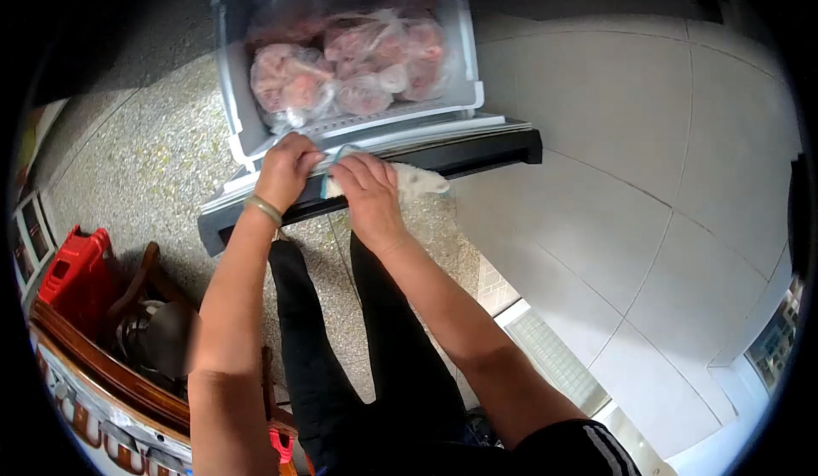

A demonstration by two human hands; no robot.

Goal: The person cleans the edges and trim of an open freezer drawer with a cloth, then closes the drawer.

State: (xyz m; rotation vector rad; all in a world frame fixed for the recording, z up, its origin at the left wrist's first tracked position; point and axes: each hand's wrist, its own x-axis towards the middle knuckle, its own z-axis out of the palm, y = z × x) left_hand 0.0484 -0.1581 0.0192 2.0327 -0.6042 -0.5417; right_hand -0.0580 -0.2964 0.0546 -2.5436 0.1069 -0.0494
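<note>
A freezer drawer [474,58] is pulled out, with plastic bags of pinkish frozen meat [294,80] lying inside. Along its front runs a dark door panel [503,149] with a pale rubber seal [452,132] on the inner side. My left hand [288,171] is closed, fingers curled at the seal near the drawer's left front corner. Just to its right, my right hand [366,188] presses a white cloth [419,184] with dark spots and a blue edge against the top of the panel. Part of the cloth is hidden under the fingers.
White tiled wall [613,135] stands close on the right. At lower left are a red plastic object [77,276], a wooden chair [149,280] and a wooden-edged surface [111,374]. My legs [311,331] are just below the panel, over speckled floor [153,169].
</note>
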